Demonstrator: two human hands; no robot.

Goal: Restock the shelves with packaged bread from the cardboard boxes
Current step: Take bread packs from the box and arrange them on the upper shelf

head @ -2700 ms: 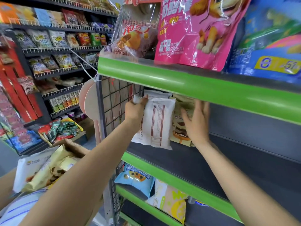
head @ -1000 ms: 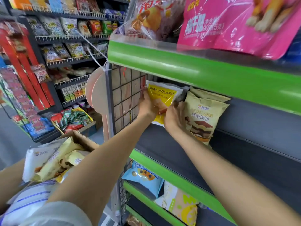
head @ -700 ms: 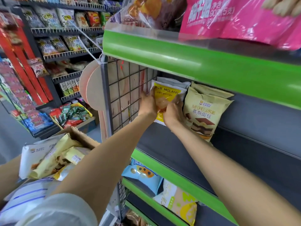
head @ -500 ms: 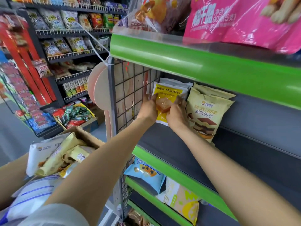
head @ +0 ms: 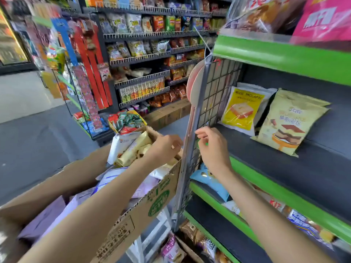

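Open cardboard box (head: pixel 152 204) holding mixed bread packets (head: pixel 133 149), beside the dark shelf (head: pixel 284 168). On the shelf, a yellow toast packet (head: pixel 241 111) and a beige mousse-bread packet (head: pixel 286 122) lean upright, side by side. Left hand (head: pixel 165 147) over the box and right hand (head: pixel 212 147) at the shelf's wire end panel (head: pixel 214 95), both loosely curled and holding nothing.

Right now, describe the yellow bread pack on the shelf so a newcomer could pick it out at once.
Find the green-edged shelf on the right, with its dark deck at chest height. At its left end, by the wire grid panel, stands the yellow bread pack. It alone is bright yellow with a toast slice pictured; its neighbour, the beige mousse pack, shows layered cake.
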